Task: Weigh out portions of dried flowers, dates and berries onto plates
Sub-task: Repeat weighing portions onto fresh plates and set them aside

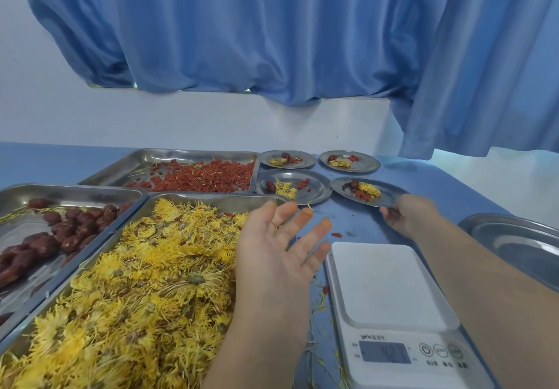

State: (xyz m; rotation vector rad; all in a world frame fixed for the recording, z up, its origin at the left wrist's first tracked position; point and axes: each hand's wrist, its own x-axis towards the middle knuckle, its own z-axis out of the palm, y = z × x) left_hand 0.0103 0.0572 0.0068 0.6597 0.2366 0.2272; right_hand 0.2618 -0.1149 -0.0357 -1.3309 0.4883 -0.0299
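Right hand on a filled plate, left hand idle above the flowers.
The right hand [405, 216] held the near rim of a small plate [391, 196] at middle right of the frame, its fingers [388, 214] curled round the edge; I could not tell whether the plate rested on the blue table [438, 183] or hung just off it. A date, some berries and a flower lay on it. The left hand [278, 237] was open, palm up, fingers spread, over the right edge of the flowers [145, 282] heaped at lower left. Dates [60, 231] filled a tray at far left, and berries [205, 177] one above centre. Other plates [320, 190], each with a portion, sat just behind. A white scale [390, 282] stood bare at lower right.
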